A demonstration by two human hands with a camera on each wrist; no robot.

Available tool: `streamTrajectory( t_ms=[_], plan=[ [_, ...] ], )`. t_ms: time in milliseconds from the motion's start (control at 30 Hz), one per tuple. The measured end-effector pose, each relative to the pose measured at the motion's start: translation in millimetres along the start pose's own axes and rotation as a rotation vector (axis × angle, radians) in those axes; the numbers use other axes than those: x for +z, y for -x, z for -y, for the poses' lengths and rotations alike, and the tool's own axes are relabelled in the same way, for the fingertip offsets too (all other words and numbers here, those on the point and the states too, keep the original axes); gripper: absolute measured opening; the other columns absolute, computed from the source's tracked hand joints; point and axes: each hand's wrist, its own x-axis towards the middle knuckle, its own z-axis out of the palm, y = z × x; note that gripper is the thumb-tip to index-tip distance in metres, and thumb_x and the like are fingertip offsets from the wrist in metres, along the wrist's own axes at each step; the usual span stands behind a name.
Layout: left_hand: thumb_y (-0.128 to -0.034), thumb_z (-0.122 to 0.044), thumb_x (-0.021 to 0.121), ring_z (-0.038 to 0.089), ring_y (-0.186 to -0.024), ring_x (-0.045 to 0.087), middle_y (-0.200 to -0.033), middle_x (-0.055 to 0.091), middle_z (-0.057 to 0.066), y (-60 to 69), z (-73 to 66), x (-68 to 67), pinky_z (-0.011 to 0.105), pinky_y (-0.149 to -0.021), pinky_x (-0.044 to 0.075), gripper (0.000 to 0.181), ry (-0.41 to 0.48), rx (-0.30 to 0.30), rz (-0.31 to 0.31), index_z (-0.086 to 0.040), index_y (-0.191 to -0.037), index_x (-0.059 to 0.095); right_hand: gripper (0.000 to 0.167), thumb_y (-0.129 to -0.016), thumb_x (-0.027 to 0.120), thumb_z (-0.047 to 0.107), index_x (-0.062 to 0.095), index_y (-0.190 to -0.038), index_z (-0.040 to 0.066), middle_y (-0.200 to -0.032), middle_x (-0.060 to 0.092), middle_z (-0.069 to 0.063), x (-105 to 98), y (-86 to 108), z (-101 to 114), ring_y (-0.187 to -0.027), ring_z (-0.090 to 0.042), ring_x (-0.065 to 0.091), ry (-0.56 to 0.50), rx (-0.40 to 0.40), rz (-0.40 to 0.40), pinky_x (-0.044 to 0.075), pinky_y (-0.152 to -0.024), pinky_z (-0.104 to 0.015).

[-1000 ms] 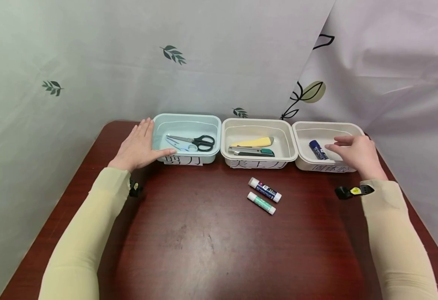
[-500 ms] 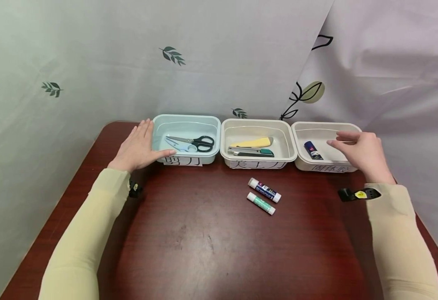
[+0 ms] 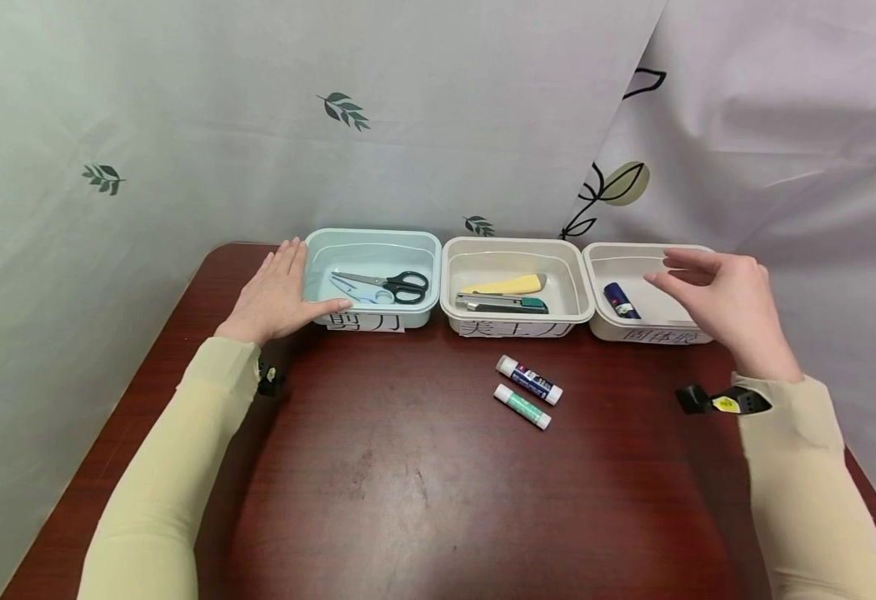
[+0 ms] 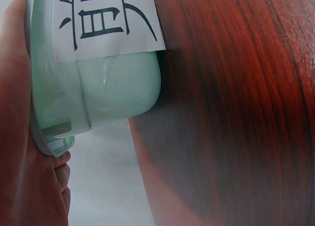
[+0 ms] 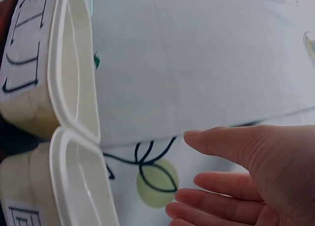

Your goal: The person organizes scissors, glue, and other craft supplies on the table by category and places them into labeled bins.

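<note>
My left hand (image 3: pixel 271 292) rests against the left end of a light blue bin (image 3: pixel 373 237), fingers straight, thumb along the front rim. Black-handled scissors (image 3: pixel 407 287) and light blue scissors (image 3: pixel 362 290) lie in that bin. Above the right-hand cream bin (image 3: pixel 651 250) hovers my right hand (image 3: pixel 733 304), thumb and fingers apart with nothing between them, as the right wrist view also shows. A dark blue glue stick (image 3: pixel 621 301) lies tilted inside that bin, left of the hand. On the table are a navy glue stick (image 3: pixel 529 380) and a green glue stick (image 3: pixel 523 407), both with white ends.
Between the other two, a cream middle bin (image 3: pixel 516 245) holds a yellow cutter (image 3: pixel 508 285) and other box cutters (image 3: pixel 503 302). Each bin has a paper label in front. The red-brown table (image 3: pixel 407 483) ends near a patterned cloth (image 3: pixel 407 125) behind the bins.
My right hand has risen and drawn back, away from the dark blue glue stick. The glue stick has rolled left in its bin. My left hand has stayed in place.
</note>
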Motion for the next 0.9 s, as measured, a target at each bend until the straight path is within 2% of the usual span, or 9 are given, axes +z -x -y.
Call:
streamTrajectory(
  t_ms=[267, 500, 633, 767, 900],
  plan=[
    [-0.0852, -0.084, 0.049, 0.038, -0.154, 0.0, -0.166, 0.003, 0.028, -0.1, -0.1, 0.4, 0.048, -0.123, -0.001, 0.127, -0.003, 0.005, -0.004, 0.008, -0.159, 0.004, 0.048, -0.085, 0.083, 0.041, 0.076, -0.123, 0.013, -0.114, 0.074, -0.011, 8.6, 11.1, 22.8, -0.079, 0.021, 0.059, -0.003, -0.106, -0.014, 0.045, -0.069, -0.005],
    [-0.0849, -0.084, 0.05, 0.038, -0.154, 0.0, -0.166, 0.003, 0.028, 0.3, 0.1, 0.7, 0.047, -0.124, -0.001, 0.127, 0.0, 0.003, -0.004, 0.008, -0.159, 0.003, 0.046, -0.084, 0.087, 0.031, 0.076, -0.121, 0.008, -0.11, 0.075, -0.011, 26.0, 23.8, 36.2, -0.081, 0.017, 0.061, -0.063, -0.179, 0.067, 0.048, -0.071, -0.005],
    [-0.085, -0.084, 0.049, 0.038, -0.154, 0.0, -0.166, 0.003, 0.028, 0.3, 0.1, 0.9, 0.047, -0.123, -0.001, 0.127, 0.001, 0.003, -0.002, 0.008, -0.159, 0.003, 0.043, -0.083, 0.088, 0.027, 0.077, -0.119, 0.007, -0.111, 0.075, -0.011, 38.5, 29.9, 41.3, -0.087, 0.007, 0.068, -0.104, -0.218, 0.123, 0.051, -0.073, -0.007],
    [-0.0851, -0.084, 0.049, 0.038, -0.154, 0.0, -0.166, 0.003, 0.028, 0.2, 0.2, 0.9, 0.047, -0.123, -0.001, 0.127, -0.003, 0.003, 0.0, 0.008, -0.159, 0.003, 0.045, -0.084, 0.087, 0.03, 0.076, -0.121, 0.006, -0.113, 0.074, -0.009, 51.6, 36.1, 44.1, -0.095, -0.012, 0.073, -0.124, -0.224, 0.206, 0.057, -0.078, -0.018],
    [-0.0853, -0.084, 0.049, 0.038, -0.154, 0.0, -0.166, 0.002, 0.028, 0.0, 0.3, 0.8, 0.048, -0.123, -0.001, 0.127, -0.006, 0.003, 0.002, 0.008, -0.159, 0.003, 0.05, -0.085, 0.086, 0.032, 0.074, -0.123, 0.003, -0.113, 0.074, -0.012, 67.5, 42.2, 41.5, -0.098, -0.022, 0.073, -0.118, -0.23, 0.287, 0.059, -0.081, -0.032]
  ],
)
